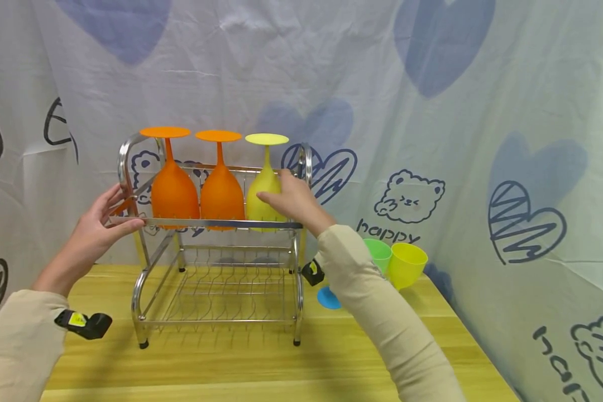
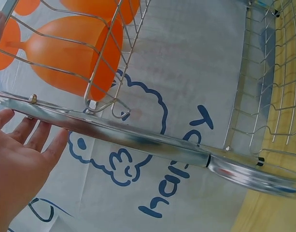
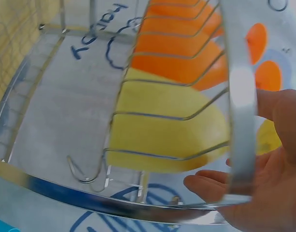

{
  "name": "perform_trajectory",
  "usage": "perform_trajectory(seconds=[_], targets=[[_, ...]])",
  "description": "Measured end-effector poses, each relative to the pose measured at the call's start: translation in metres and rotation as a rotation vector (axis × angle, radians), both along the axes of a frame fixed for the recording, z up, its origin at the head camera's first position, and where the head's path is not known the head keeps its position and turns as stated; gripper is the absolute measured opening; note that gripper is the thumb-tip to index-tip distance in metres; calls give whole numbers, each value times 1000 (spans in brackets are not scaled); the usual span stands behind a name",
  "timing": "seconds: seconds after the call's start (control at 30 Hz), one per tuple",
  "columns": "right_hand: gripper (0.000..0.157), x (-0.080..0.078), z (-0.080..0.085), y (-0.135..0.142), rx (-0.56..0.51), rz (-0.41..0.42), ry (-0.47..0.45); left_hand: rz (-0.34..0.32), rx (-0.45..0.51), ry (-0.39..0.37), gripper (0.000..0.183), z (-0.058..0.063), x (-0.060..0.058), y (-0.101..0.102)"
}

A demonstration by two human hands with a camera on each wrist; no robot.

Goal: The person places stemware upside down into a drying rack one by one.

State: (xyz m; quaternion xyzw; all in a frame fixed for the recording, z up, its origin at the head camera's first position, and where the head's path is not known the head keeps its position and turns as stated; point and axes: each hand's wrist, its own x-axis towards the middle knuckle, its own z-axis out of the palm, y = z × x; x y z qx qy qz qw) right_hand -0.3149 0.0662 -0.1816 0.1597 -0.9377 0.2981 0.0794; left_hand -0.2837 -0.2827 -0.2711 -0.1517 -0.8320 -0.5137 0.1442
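On the upper tier of a chrome dish rack (image 1: pixel 216 223) stand two orange goblets (image 1: pixel 175 192) and a yellow goblet (image 1: pixel 262 183), all upside down with their feet on top. My right hand (image 1: pixel 298 201) holds the yellow goblet at the right end, thumb across its front and fingers at its far side. In the right wrist view the yellow bowl (image 3: pixel 162 128) sits against the wire bars. My left hand (image 1: pixel 87 234) grips the rack's upper left side, its thumb along the front rail. Fingertips (image 2: pixel 56 145) touch the metal tube in the left wrist view.
The rack's lower wire shelf (image 1: pixel 231 293) lies below, over the wooden table (image 1: pixel 206 374). A green cup (image 1: pixel 379 252), a yellow cup (image 1: pixel 407 262) and a blue disc (image 1: pixel 329 298) are to the right, partly behind my right sleeve. A printed curtain (image 1: pixel 221 72) hangs behind.
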Motion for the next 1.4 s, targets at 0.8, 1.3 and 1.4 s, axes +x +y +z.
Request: perform_trajectory(seconds=[0.8,1.3,1.4], targets=[[34,61,-9,102,-273,139,553,58,120,23,74,-16,12,11],[41,30,-82,185,-243,-147,381,184,-27,4,77,-41,25,19],[45,25,-93,202,-253,-209,336,201,-60,28,74,-50,30,18]])
